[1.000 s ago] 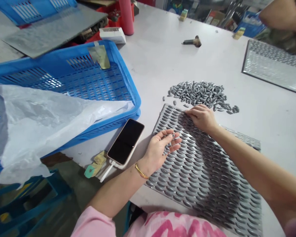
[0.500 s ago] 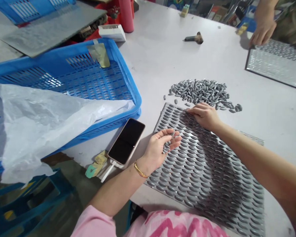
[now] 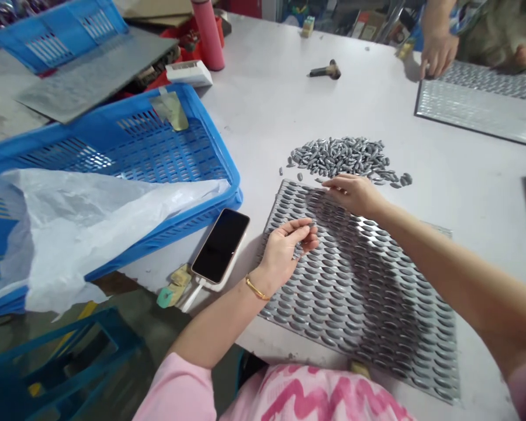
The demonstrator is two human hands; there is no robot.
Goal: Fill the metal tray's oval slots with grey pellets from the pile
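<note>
My left hand (image 3: 284, 248) is closed around small grey oval pieces, one of them showing between thumb and forefinger. It hovers above the left part of a tray-like sheet (image 3: 333, 301) lined with rows of matching grey ovals. Over the sheet's far edge, my right hand (image 3: 355, 194) has its fingertips pinched together; whether a piece is between them I cannot make out. Just beyond that hand lies a heap of loose grey oval pieces (image 3: 339, 155), with a few strays around it.
A phone (image 3: 221, 245) with a white cable lies left of the sheet. Beside it stands a blue basket (image 3: 232, 175) holding white plastic film (image 3: 83, 222). Farther off are a pink bottle (image 3: 209, 35) and a dark tool (image 3: 326, 71). Another person's hand (image 3: 438, 52) rests on a second sheet (image 3: 477, 108).
The fingers of my left hand have drawn closer together, bringing one piece to the fingertips. My right hand remains at the sheet's far edge. The whole view has shifted slightly.
</note>
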